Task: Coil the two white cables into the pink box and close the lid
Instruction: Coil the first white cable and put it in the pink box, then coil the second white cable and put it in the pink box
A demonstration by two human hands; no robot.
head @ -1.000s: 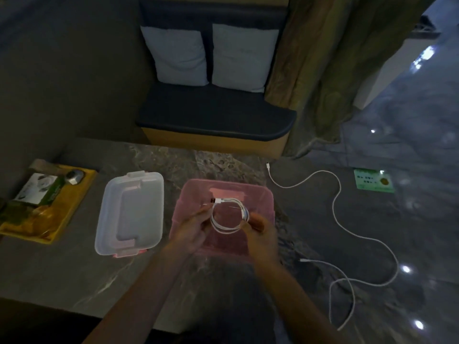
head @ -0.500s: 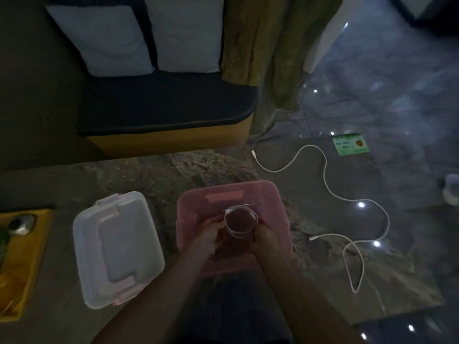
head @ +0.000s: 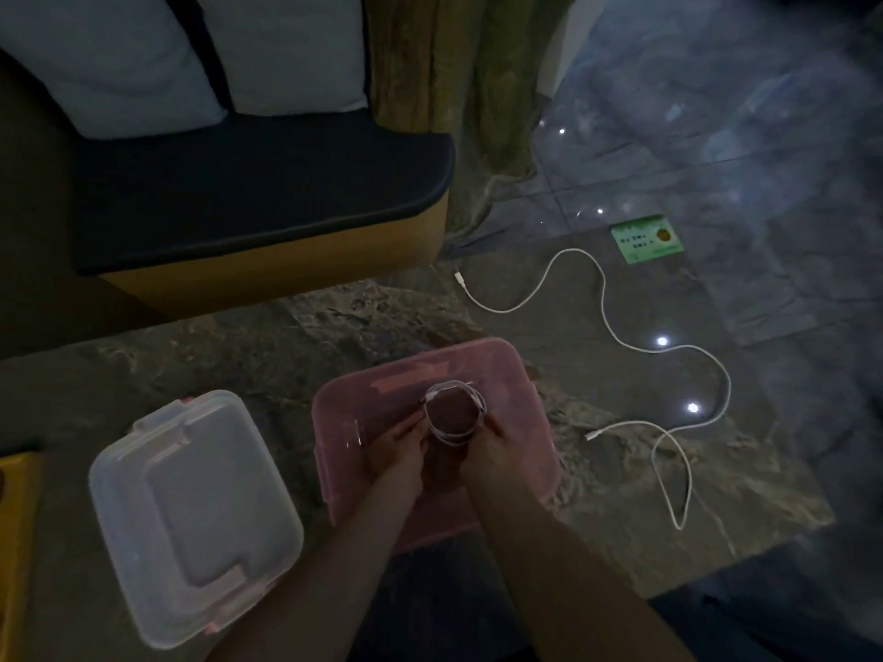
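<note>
White cord, wound into a small ring, marks the first cable (head: pixel 454 413); it hangs just above or inside the open pink box (head: pixel 530 422), and whether it already touches the bottom cannot be told in the dim light. Both hands are over the box: the left hand (head: pixel 396 446) pinches the coil's left side, the right hand (head: pixel 497 446) is closed on its right side, so the loops are kept together between them. One plug end pokes out at the top of the ring. By my reading, the first cable is coiled and about to be set down, which puts the job somewhere short of halfway. Its partner, the second cable (head: pixel 602 298), lies untouched in loose curves on the marble table (head: pixel 286 355), right of the box and well apart from it; it must be gathered, coiled and put in. Left of the box, the clear lid (head: pixel 191 513) rests flat on the table, not yet fitted, so closing is left too.
</note>
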